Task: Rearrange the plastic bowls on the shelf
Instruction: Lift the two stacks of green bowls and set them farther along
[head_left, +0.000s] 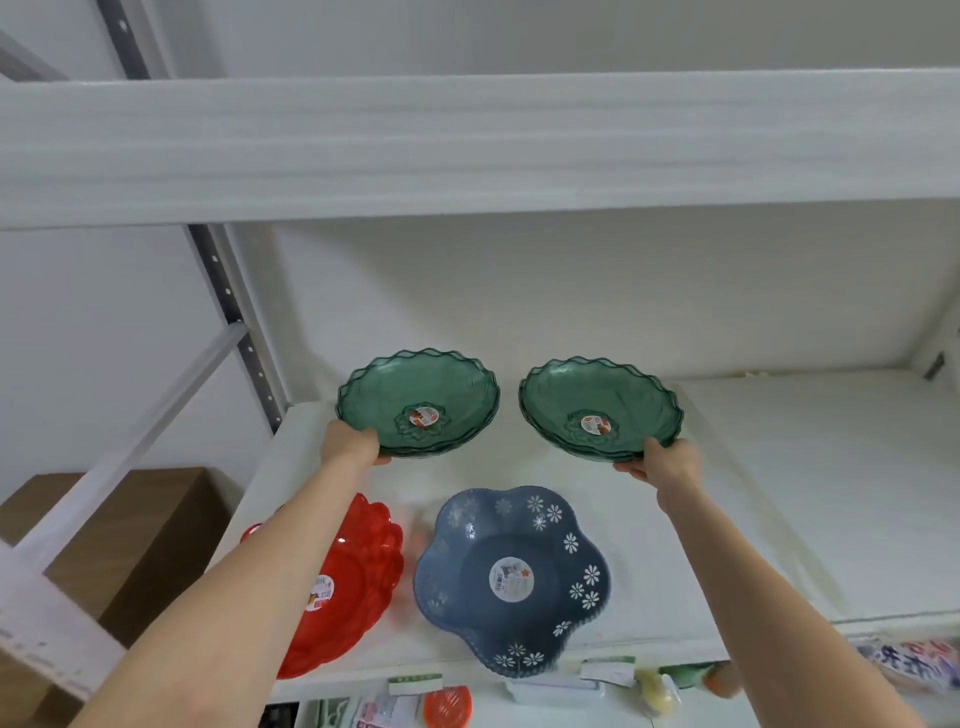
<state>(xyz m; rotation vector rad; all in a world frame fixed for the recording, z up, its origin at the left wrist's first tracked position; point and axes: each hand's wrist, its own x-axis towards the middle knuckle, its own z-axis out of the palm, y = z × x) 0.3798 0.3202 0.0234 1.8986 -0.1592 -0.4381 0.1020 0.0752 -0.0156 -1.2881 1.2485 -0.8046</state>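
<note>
Two small stacks of see-through green bowls with wavy rims sit side by side at the back of the white shelf (779, 493). My left hand (349, 444) grips the near rim of the left green stack (418, 402). My right hand (667, 462) grips the near right rim of the right green stack (600, 408). Closer to me, a red scalloped bowl (348, 582) lies at the front left, partly hidden by my left forearm. A blue flower-shaped bowl (511, 577) with white daisies rests at the front middle.
The shelf board above (467, 150) hangs low over the bowls. A grey upright post (234, 322) stands at the shelf's left end, with a brown cardboard box (130, 545) beyond it. Price tags and packaged goods (447, 704) show on the level below.
</note>
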